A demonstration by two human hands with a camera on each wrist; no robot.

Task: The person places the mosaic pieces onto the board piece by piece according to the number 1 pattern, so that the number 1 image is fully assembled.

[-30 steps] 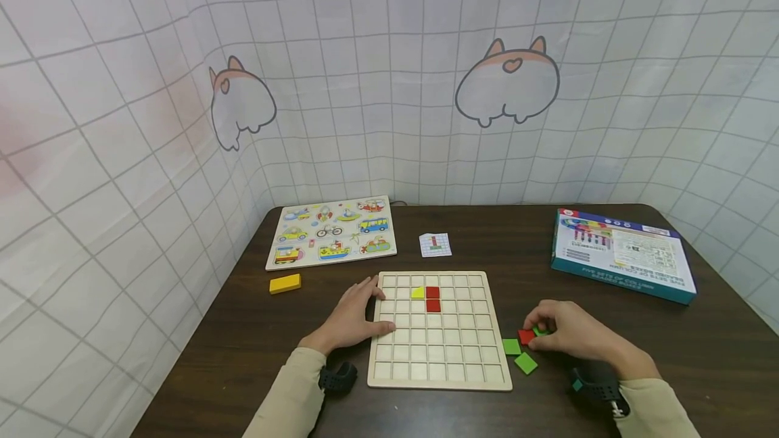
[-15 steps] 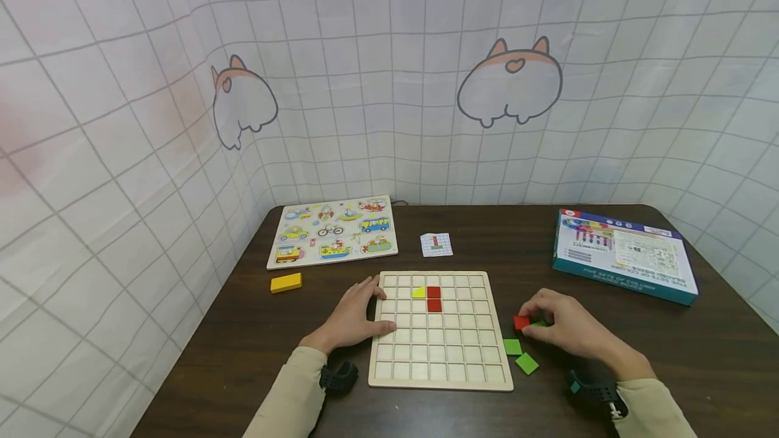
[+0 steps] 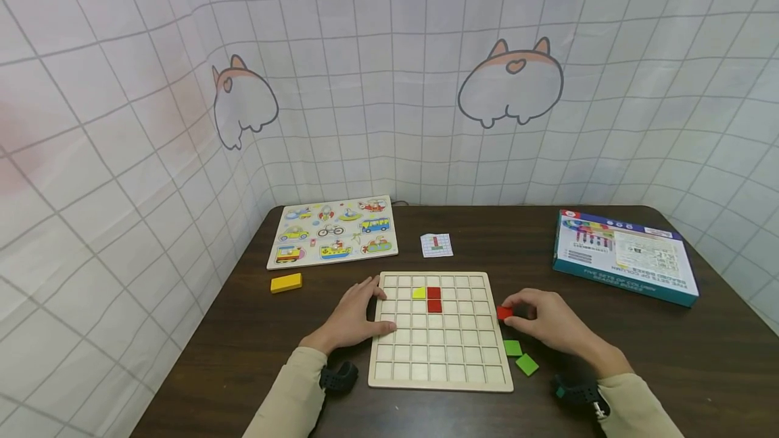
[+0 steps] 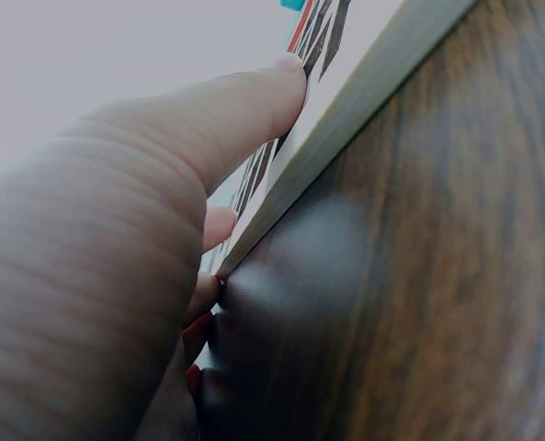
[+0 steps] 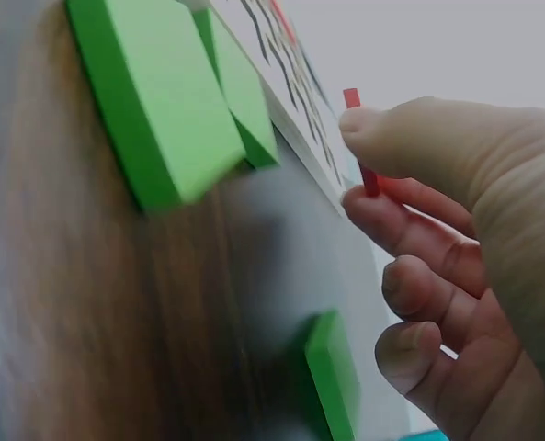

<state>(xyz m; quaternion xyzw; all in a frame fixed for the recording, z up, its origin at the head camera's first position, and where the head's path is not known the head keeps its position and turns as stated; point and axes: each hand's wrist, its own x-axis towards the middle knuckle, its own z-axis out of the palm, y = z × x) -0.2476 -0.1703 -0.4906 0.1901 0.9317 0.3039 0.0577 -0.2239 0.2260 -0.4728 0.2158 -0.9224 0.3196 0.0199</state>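
Note:
A red square tile [image 3: 504, 313] is pinched between the thumb and fingertips of my right hand [image 3: 550, 320], just off the right edge of the wooden grid board [image 3: 439, 385]. In the right wrist view this red tile [image 5: 369, 180] stands edge-on, with the other fingers curled beneath. My left hand [image 3: 349, 316] rests on the board's left side, thumb lying on the grid and fingertips near the upper left edge. Two red tiles [image 3: 434, 305] and a yellow quarter-round piece [image 3: 419, 293] sit in the upper cells. Beside the board's right edge lie two green tiles [image 3: 527, 364].
Another green tile [image 5: 332, 377] shows in the right wrist view, hidden in the head view. Behind the board lies a small pattern card [image 3: 436, 245]. A picture puzzle [image 3: 331, 230] and yellow block [image 3: 286, 282] are at left, a flat box [image 3: 623, 255] at right.
My right hand has picked the red tile out from beside the green ones and carried it left and away from me, up to the board's edge. The left hand stays put.

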